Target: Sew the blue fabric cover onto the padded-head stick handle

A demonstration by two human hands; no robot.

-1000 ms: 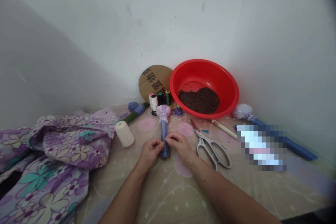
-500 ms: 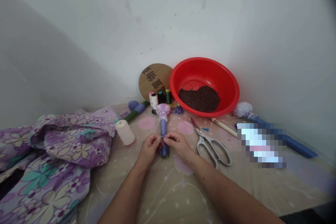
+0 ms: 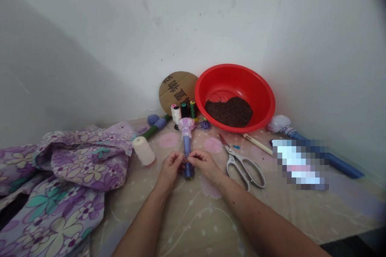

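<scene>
A blue-wrapped stick (image 3: pixel 187 144) with a bunched purple-and-white cloth head (image 3: pixel 187 125) lies upright in the view, in the middle of the table. At its left side is my left hand (image 3: pixel 172 166), thumb and fingers pinched together. My right hand (image 3: pixel 202 162) pinches at the stick's right side, its fingertips close to those of the left. Something thin and pale shows between the fingertips over the stick; it is too small to make out clearly.
Scissors (image 3: pixel 241 164) lie right of my right hand, beside a pale stick (image 3: pixel 257 144). Behind stand a red basin (image 3: pixel 262 88) with dark grains, thread spools (image 3: pixel 184 110) and a cardboard disc (image 3: pixel 171 92). Floral cloth (image 3: pixel 87 168) and a white roll (image 3: pixel 144 151) are left.
Both hands have shifted very slightly at the stick and still pinch there. The view has tilted a little, moving the scene slightly upward.
</scene>
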